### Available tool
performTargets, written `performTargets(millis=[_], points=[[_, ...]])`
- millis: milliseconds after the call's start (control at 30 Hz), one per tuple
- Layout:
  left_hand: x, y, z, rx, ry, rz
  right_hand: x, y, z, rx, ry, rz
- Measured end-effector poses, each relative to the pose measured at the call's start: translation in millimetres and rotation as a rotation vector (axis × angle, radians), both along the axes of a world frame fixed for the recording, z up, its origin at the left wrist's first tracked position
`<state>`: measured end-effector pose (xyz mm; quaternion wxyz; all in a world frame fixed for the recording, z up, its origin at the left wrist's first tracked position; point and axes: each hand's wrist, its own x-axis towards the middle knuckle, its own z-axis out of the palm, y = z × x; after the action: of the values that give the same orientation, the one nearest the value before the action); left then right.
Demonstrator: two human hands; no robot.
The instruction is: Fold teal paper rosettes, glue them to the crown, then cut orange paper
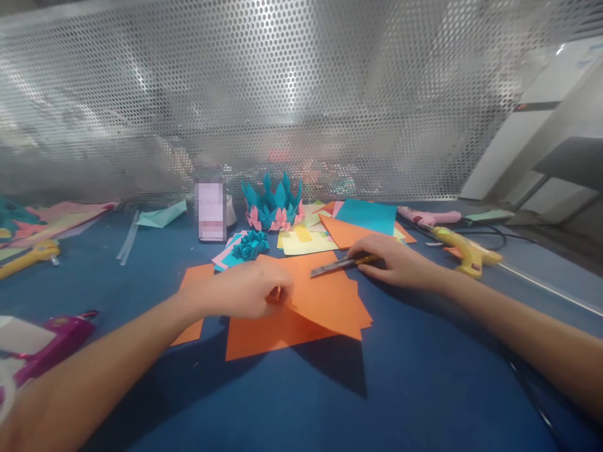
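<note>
Several orange paper sheets (325, 304) lie overlapped on the blue table (424, 389) in front of me. My left hand (245, 290) is closed, pinching a small folded orange piece at the sheets' left side. My right hand (393, 260) grips a utility knife (336, 265) with a yellow handle; its blade lies flat on the top orange sheet, pointing left.
Behind the sheets stand a teal-and-pink paper crown (274, 204), a teal paper flower (249, 245) and loose coloured papers (362, 220). A yellow glue gun (466, 248) and a pink one (428, 216) lie at right, a magenta glue gun (56, 342) at left. A perforated metal wall (282, 94) closes the back.
</note>
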<state>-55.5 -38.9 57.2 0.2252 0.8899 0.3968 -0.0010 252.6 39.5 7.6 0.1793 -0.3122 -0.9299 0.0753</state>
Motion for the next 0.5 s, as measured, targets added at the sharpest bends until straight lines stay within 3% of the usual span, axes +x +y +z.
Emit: performTargets(millis=[133, 333, 400, 500], points=[[1, -4, 3.8, -0.073, 0.005, -0.014, 0, 1, -4.1, 0.010, 0.086, -0.020], [2, -10, 13.8, -0.088, 0.042, -0.034, 3, 4, -9.3, 0.172, 0.099, -0.290], [1, -11, 16.1, -0.104, 0.057, -0.027, 1, 2, -7.4, 0.228, 0.091, -0.298], [1, -9, 18.1, -0.103, 0.083, 0.010, -7, -9, 1.7, 0.239, 0.123, -0.188]])
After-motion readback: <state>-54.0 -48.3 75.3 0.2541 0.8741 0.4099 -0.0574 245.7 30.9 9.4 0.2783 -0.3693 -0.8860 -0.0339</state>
